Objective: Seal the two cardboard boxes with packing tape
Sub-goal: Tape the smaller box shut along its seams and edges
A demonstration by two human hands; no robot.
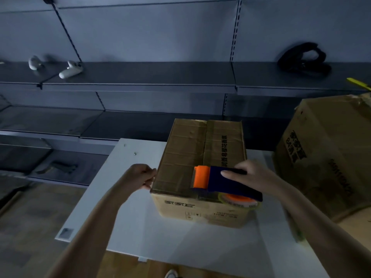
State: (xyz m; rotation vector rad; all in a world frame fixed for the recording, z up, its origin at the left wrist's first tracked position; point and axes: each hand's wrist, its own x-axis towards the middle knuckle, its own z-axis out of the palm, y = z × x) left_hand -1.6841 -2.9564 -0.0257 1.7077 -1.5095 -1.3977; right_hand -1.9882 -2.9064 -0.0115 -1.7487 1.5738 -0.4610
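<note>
A closed cardboard box point(188, 157) stands on a white board point(180, 241), its top flaps meeting along a centre seam. My right hand point(255, 177) grips a blue and orange tape dispenser point(222, 182) set on the near end of the top, over the seam, with the tape roll hanging past the front edge. My left hand point(140, 176) is curled against the box's near left top corner. A second, larger cardboard box point(329, 157) stands to the right, partly out of view.
Dark metal shelves point(140, 77) run along the wall behind. Two white controllers point(70, 70) lie on the upper shelf at left, a black strap bundle point(305, 59) at right. A yellow object point(359, 84) pokes in at the right edge. The floor is brown.
</note>
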